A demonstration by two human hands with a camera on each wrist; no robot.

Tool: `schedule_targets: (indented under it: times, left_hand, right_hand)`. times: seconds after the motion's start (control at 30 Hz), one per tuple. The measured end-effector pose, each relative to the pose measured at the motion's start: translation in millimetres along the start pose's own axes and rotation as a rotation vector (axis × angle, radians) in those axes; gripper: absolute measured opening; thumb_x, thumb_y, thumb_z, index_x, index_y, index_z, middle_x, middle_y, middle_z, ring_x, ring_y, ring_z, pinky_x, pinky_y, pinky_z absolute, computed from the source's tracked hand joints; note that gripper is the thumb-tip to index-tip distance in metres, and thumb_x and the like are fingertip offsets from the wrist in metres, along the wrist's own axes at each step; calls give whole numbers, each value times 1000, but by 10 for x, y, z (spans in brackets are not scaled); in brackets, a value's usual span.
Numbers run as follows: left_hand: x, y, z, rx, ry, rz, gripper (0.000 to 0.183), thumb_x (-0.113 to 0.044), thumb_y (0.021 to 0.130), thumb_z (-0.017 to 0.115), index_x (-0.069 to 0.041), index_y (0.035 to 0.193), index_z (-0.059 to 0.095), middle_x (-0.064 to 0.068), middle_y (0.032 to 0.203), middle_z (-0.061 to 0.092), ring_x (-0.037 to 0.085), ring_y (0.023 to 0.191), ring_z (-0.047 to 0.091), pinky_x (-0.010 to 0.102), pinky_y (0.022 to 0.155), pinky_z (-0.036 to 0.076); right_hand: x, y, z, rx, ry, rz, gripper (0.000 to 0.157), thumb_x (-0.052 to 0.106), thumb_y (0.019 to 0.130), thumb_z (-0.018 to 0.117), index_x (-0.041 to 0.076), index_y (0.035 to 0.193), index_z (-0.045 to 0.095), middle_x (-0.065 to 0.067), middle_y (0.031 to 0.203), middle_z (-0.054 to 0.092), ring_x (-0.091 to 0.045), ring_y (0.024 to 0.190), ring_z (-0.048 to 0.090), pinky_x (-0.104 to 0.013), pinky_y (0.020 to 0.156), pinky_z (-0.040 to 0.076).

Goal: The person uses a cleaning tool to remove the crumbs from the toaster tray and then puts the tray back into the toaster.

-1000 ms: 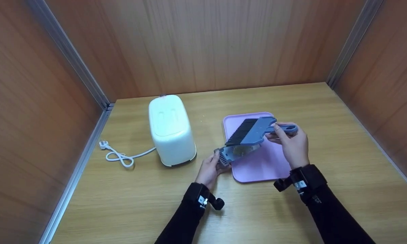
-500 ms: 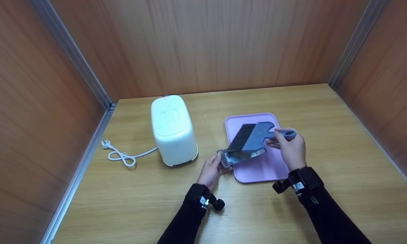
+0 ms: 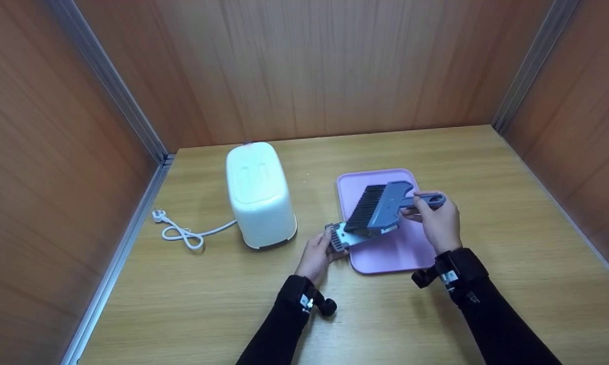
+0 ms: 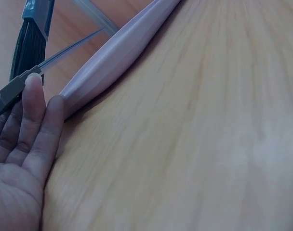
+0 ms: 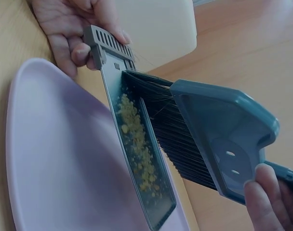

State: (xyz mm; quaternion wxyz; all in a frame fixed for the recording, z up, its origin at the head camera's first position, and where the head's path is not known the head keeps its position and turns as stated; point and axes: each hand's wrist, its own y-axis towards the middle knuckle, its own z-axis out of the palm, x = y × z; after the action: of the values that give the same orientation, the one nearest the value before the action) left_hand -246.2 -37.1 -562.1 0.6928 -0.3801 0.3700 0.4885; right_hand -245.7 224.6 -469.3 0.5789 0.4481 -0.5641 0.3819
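Note:
My left hand point(image 3: 314, 257) pinches the grey slotted end of a flat metal crumb tray point(image 3: 357, 239), which is held tilted over the near left part of a purple serving tray point(image 3: 393, 256). Yellowish crumbs point(image 5: 137, 144) lie along the crumb tray's surface in the right wrist view. By its handle, a blue hand brush point(image 3: 388, 205) is held in my right hand point(image 3: 440, 225). Its dark bristles point(image 5: 178, 139) reach over the crumb tray, their tips close to the crumbs and the slotted end. The left wrist view shows my left fingers point(image 4: 33, 110) under the grey end.
A white toaster-like appliance point(image 3: 259, 192) stands on the wooden table point(image 3: 183, 304) left of the purple tray. Its white power cord point(image 3: 183, 234) lies looped farther left, ending in a plug point(image 3: 157, 216). Wood panels point(image 3: 325, 71) enclose the back and sides.
The brush has come down toward the crumb tray, then shifted slightly right along it with my right hand. My left hand keeps its grip on the crumb tray nearly in place.

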Motion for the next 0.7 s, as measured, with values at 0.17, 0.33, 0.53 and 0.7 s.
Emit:
schedule_targets:
  times: [0.17,0.33,0.53,0.7]
  left_hand:
    - [14,-5,-16,6,14,17,49,-22,119,36,14,150,46,27,140,65,21,112,71,34,93,61]
    - [15,-3,-10,1,12,19,49,-22,119,36,14,150,46,26,139,66,19,109,71,34,93,61]
    - [16,-11,-7,-7,10,16,48,-22,119,35,13,150,47,26,137,67,18,108,72,33,92,61]
    - [8,-22,-3,-15,20,12,48,-22,119,35,12,149,49,25,135,69,17,106,72,32,91,61]
  right_hand:
    - [1,46,-116,-12,-43,-4,30,10,108,62,-12,128,59,-11,100,76,-11,77,77,-29,83,64]
    - [1,78,-220,-49,-35,8,28,9,108,61,-11,127,59,-5,96,76,-11,76,77,-28,83,64]
    - [-1,98,-320,-74,-35,15,26,11,107,62,-7,125,59,-2,92,76,-11,76,77,-28,81,64]
    - [6,111,-414,-71,-48,-2,27,11,106,63,-9,125,59,-1,89,76,-11,74,77,-28,80,64]
